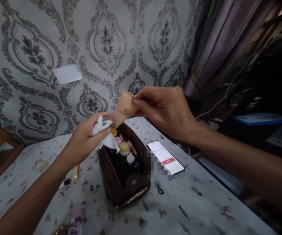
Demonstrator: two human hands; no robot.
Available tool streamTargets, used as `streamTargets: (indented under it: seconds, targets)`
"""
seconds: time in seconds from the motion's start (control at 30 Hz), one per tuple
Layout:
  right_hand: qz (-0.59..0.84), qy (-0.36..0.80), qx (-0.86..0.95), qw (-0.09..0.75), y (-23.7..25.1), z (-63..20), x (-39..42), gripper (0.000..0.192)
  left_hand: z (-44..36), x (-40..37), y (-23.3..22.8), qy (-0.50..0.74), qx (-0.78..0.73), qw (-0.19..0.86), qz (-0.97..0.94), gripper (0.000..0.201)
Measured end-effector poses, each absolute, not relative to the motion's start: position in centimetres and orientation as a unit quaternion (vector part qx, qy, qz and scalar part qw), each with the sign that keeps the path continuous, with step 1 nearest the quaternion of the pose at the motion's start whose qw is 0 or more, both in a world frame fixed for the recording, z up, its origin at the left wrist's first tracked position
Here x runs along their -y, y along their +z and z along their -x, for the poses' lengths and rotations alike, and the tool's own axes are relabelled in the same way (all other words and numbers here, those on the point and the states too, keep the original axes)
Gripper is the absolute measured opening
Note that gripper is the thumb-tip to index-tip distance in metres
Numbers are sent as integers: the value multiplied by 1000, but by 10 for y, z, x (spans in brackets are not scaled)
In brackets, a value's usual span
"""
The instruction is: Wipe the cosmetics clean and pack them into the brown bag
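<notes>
Just above the open pouch, a beige cosmetic tube (124, 109) hangs tilted, its crimped end up and its cap end down. The right hand (166, 109) pinches the tube's upper end between thumb and fingers. The left hand (87, 140) has its fingers closed around a crumpled white tissue (103, 130), which is pressed against the tube's lower end. Directly beneath stands a dark brown cosmetic pouch (121, 182) on the desk (204, 209), unzipped and packed with bottles, one with a cream-coloured cap (124, 148). Right of the pouch lies a phone (166, 157) with its screen lit, face up. Left of the pouch, near the left forearm, a pale slim stick (75, 174) lies on the patterned cloth. Behind everything hangs grey damask wallpaper with a white slip of paper (67, 73) stuck to it.
</notes>
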State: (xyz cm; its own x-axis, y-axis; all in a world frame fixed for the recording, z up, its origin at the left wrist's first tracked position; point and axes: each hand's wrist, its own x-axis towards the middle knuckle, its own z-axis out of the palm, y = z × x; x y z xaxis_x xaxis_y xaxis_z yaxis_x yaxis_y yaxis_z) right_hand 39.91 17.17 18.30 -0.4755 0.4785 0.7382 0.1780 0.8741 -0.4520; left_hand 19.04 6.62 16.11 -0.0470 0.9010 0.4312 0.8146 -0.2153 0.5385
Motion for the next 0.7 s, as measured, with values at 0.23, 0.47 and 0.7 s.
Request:
streamTargets:
  seconds: [0.23,0.47,0.7]
  targets:
    - [179,15,892,415,169,-393,-171,23,-184,-106,154,315,-576,95,-749,44]
    - [149,-47,910,383,124,-398,-176,19,-178,-129,144,242,-559,95,-787,39]
    - [102,-79,916,379,103,-402,-176,31,-184,-125,141,182,-612,55,-768,39]
